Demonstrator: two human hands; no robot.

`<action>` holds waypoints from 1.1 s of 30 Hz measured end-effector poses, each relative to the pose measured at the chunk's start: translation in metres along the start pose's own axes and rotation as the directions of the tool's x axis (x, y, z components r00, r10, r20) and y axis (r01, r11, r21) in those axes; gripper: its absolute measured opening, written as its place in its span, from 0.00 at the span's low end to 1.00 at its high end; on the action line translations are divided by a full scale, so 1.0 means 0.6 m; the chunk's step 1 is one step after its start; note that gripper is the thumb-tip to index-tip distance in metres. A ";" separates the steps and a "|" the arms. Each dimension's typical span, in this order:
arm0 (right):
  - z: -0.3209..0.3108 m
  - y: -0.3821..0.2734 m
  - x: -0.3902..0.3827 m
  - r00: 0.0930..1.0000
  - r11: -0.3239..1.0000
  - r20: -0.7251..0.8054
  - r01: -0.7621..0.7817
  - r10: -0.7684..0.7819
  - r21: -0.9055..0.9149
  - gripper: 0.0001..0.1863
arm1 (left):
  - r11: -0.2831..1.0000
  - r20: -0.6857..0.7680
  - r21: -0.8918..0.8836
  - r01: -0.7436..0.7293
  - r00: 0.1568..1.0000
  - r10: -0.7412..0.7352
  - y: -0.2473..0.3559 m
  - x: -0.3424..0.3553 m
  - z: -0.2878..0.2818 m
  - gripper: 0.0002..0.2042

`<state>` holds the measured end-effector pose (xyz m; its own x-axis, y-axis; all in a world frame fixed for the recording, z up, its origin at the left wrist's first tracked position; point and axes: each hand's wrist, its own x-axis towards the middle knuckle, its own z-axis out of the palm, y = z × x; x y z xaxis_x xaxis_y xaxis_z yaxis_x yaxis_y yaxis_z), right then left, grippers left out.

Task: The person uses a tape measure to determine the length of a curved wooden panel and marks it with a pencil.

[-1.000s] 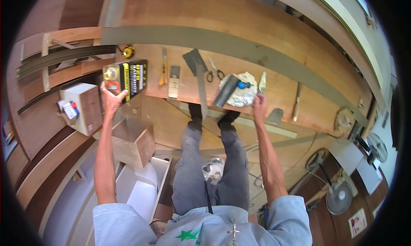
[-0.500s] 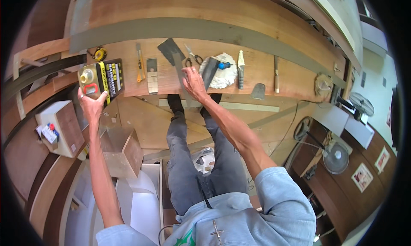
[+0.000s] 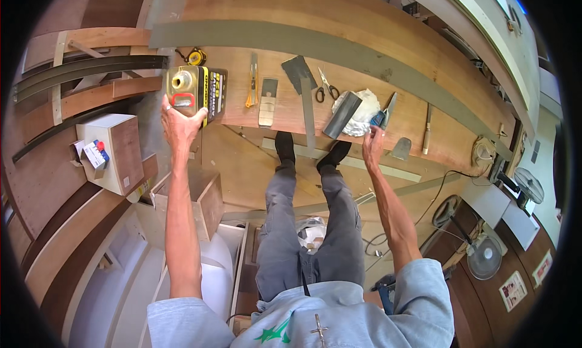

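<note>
My left hand (image 3: 180, 127) is wrapped round the near side of a metal can (image 3: 214, 96) with a black and yellow label, a pale spout and a red-edged carrying handle, on the left of the bench. Over the bench's front edge, my right hand (image 3: 373, 143) has its fingers closed at a blue-handled tool (image 3: 378, 118), whose lower end they hide. Close beside that lies a pointed blade (image 3: 391, 102). A white crumpled cloth (image 3: 362, 113) and a dark rectangular block (image 3: 342, 115) are just left of the right fingers.
Along the wooden bench (image 3: 236, 63) lie a tape measure (image 3: 196, 56), a utility knife (image 3: 252, 81), scissors (image 3: 327, 87), dark sandpaper (image 3: 298, 72), a metal strip (image 3: 308, 118), a scraper plate (image 3: 401, 148) and a wooden-handled tool (image 3: 427, 136). Fans stand at right; boxes sit lower left.
My right hand has left the metal strip and dark block and reached right to the blue-handled tool, which sits farther right. The left hand stays on the can. The whole view has shifted.
</note>
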<state>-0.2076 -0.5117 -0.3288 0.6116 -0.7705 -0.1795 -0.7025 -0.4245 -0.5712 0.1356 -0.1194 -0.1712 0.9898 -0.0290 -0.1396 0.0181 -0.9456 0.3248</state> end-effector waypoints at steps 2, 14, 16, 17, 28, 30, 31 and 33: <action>0.026 0.030 -0.032 1.000 0.999 0.003 0.022 -0.022 -0.043 0.14 | 1.000 0.026 -0.014 0.001 1.000 -0.001 0.008 -0.002 0.002 0.55; -0.055 0.002 -0.264 0.883 0.937 0.435 -0.286 0.177 0.199 0.15 | 0.866 0.277 -0.481 0.137 0.961 0.002 -0.149 0.259 0.016 0.31; -0.098 0.084 -0.313 0.846 0.902 0.442 -0.401 0.298 0.159 0.15 | 0.951 0.352 -0.304 -0.046 0.923 0.157 -0.157 0.322 0.048 0.29; -0.114 0.140 -0.347 0.842 0.889 0.423 -0.431 0.335 0.155 0.15 | 0.965 0.402 -0.218 -0.149 0.887 0.228 -0.152 0.350 0.064 0.28; -0.270 0.195 -0.566 0.501 0.562 0.403 -0.826 0.766 -0.041 0.15 | 0.927 0.679 0.137 -0.349 0.714 0.168 -0.069 0.459 0.204 0.33; -0.248 0.159 -0.555 0.439 0.518 0.430 -0.852 0.789 -0.080 0.15 | 0.928 0.764 0.150 -0.340 0.636 0.110 -0.051 0.456 0.216 0.32; -0.230 0.156 -0.544 0.472 0.550 0.454 -0.834 0.756 -0.048 0.15 | 0.918 0.744 0.160 -0.364 0.655 0.130 -0.061 0.463 0.221 0.32; -0.194 0.155 -0.521 0.531 0.603 0.498 -0.798 0.686 0.020 0.15 | 0.893 0.707 0.183 -0.412 0.686 0.172 -0.077 0.469 0.236 0.31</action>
<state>-0.5062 -0.3657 -0.2328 0.0239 -0.4635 -0.8858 -0.9042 0.3679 -0.2169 0.3935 -0.1299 -0.3578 0.5824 -0.4112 -0.7012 -0.4174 -0.8915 0.1762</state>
